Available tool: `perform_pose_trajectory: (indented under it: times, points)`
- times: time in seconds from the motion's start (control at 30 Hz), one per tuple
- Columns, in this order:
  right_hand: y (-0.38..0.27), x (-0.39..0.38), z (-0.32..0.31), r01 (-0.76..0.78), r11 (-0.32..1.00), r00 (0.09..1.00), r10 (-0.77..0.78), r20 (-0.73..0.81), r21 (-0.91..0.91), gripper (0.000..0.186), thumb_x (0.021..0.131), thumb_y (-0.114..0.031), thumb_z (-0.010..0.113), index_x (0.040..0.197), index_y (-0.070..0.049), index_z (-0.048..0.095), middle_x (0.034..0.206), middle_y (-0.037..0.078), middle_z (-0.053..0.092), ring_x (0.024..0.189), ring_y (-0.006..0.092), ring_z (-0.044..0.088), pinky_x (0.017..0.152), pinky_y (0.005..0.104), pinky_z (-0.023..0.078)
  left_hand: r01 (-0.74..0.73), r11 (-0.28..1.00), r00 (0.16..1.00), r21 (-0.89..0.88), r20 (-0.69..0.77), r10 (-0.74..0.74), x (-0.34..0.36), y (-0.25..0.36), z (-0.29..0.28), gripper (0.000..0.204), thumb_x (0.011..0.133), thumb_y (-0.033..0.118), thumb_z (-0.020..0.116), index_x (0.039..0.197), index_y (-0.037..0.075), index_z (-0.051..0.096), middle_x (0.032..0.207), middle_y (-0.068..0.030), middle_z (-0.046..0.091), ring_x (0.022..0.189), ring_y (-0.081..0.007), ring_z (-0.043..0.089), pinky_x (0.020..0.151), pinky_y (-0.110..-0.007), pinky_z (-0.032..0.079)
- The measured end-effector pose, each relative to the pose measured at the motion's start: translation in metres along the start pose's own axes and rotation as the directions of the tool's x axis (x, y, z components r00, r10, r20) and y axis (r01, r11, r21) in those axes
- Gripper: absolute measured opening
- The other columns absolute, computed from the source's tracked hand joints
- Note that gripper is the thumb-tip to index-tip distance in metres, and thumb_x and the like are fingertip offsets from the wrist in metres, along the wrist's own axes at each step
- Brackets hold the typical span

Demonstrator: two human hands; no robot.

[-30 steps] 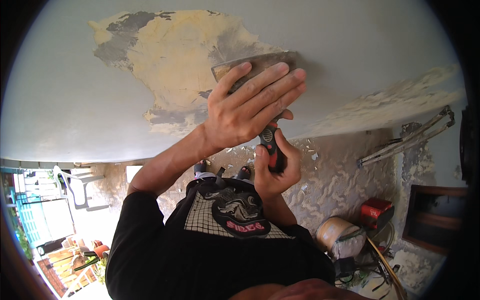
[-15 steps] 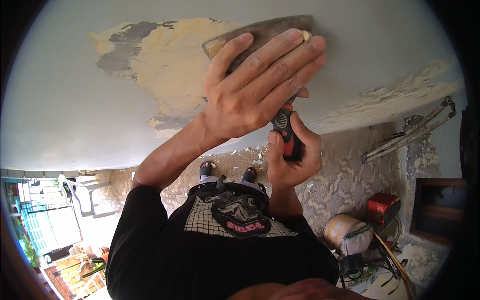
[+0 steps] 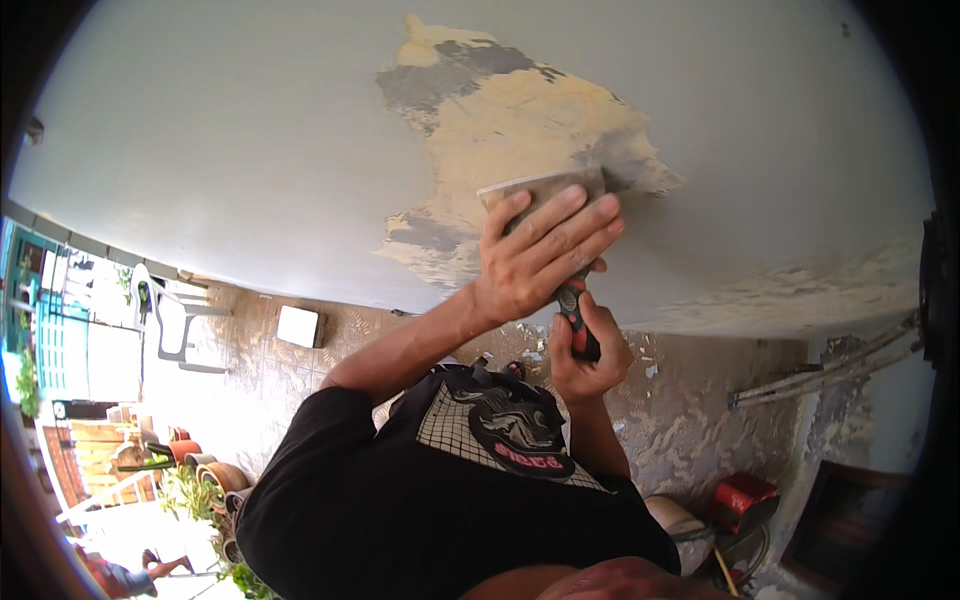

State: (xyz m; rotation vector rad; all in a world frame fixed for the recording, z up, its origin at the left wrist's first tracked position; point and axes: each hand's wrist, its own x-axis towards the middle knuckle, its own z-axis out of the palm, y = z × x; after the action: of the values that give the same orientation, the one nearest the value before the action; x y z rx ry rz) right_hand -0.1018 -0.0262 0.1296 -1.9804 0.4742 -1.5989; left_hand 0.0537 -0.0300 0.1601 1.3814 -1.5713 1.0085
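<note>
My left hand (image 3: 545,250) lies over the wide metal blade of a putty knife (image 3: 541,185), its fingers stretched out and pressing it against the wall. Below it, my right hand (image 3: 592,365) is wrapped round the knife's black and red handle. The blade rests on the lower part of a bare patch (image 3: 520,120) of yellowish and grey, with ragged edges in the grey-painted wall (image 3: 250,150). The fingers hide much of the blade.
Flakes litter the patterned floor (image 3: 690,420). A red box (image 3: 745,502) and a round tub (image 3: 675,515) stand at lower right. To the left are a grey plastic chair (image 3: 175,325), a small white-topped stool (image 3: 299,327) and potted plants (image 3: 220,480). Part of another person (image 3: 130,577) shows at lower left.
Both hands and the putty knife have moved down the wall, from the patch's upper right to its lower part. More of the patch shows above the blade. The view has shifted.
</note>
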Motion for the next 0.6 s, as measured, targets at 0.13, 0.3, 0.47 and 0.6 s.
perform_pose_trajectory:
  times: [0.13,0.3,0.47,0.6]
  points:
    - [-0.003,0.014,-0.003,0.092,0.991,0.974,-0.068,0.216,-0.1,0.04,0.083,0.004,0.079,0.121,0.003,0.066,0.077,0.016,0.066,0.061,0.0214,0.064,0.055,0.0313,0.05,0.161,0.987,0.978,0.016,-0.137,-0.157,-0.021,-0.003,0.001,0.042,0.098,0.048,0.064,0.131,0.022,0.072,0.136,0.0003,0.07,0.132,-0.0207,0.06,0.121,-0.044,0.026]
    - [-0.03,0.049,0.007,0.195,0.976,0.919,-0.149,0.366,-0.093,0.042,0.08,0.005,0.081,0.12,0.002,0.068,0.079,0.015,0.067,0.06,0.0224,0.064,0.053,0.0326,0.05,0.331,0.943,0.894,-0.045,-0.306,-0.328,-0.014,-0.013,-0.005,0.049,0.1,0.057,0.057,0.126,0.019,0.074,0.131,-0.0031,0.072,0.129,-0.0246,0.062,0.12,-0.044,0.026]
    - [-0.041,0.051,-0.02,0.181,0.965,0.927,-0.103,0.36,-0.191,0.044,0.078,0.009,0.079,0.12,0.002,0.069,0.082,0.017,0.069,0.064,0.0248,0.068,0.057,0.0324,0.053,0.311,0.948,0.905,-0.061,-0.285,-0.315,-0.011,0.014,0.009,0.051,0.103,0.056,0.053,0.127,0.016,0.073,0.133,-0.0064,0.071,0.133,-0.0272,0.059,0.121,-0.046,0.026]
    - [-0.052,0.07,-0.024,0.218,0.951,0.892,-0.103,0.44,-0.218,0.043,0.077,0.009,0.079,0.119,0.002,0.07,0.08,0.016,0.068,0.063,0.025,0.068,0.057,0.0338,0.053,0.379,0.919,0.846,-0.11,-0.361,-0.392,-0.002,0.016,0.011,0.049,0.105,0.053,0.051,0.128,0.016,0.072,0.135,-0.0058,0.07,0.134,-0.0288,0.057,0.121,-0.049,0.026]
